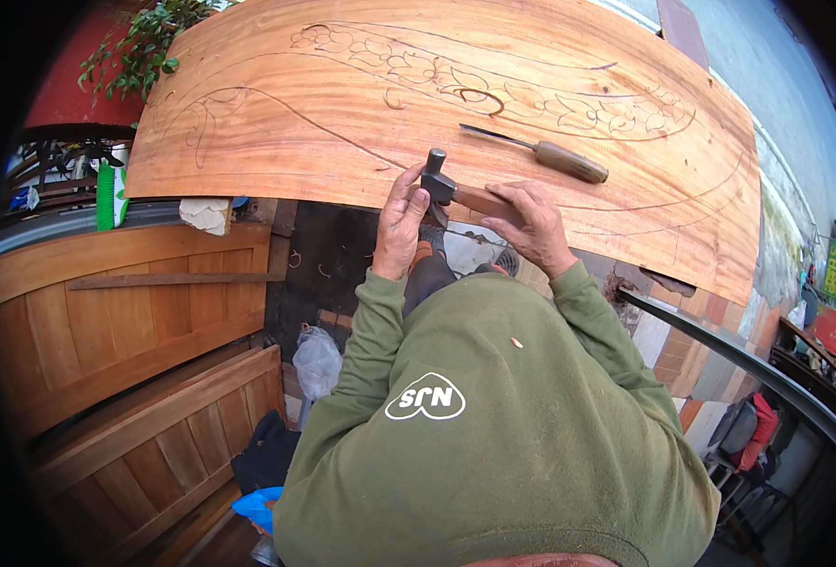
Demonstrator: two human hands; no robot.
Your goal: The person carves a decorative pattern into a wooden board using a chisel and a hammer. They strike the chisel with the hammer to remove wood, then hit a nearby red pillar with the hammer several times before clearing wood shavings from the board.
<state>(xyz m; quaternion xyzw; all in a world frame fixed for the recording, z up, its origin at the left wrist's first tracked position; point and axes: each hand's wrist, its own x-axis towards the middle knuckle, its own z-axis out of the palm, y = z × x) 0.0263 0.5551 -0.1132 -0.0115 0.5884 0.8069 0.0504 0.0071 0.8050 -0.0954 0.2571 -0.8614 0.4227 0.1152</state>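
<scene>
Now the hammer (446,186) sits between left hand (401,222) and right hand (529,225).

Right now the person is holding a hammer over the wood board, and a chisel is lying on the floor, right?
Not quite. The chisel lies on the board, just beyond the hands, not on the floor. The rest holds: in the head view the right hand grips the hammer by its handle, with the left hand at its head.
</scene>
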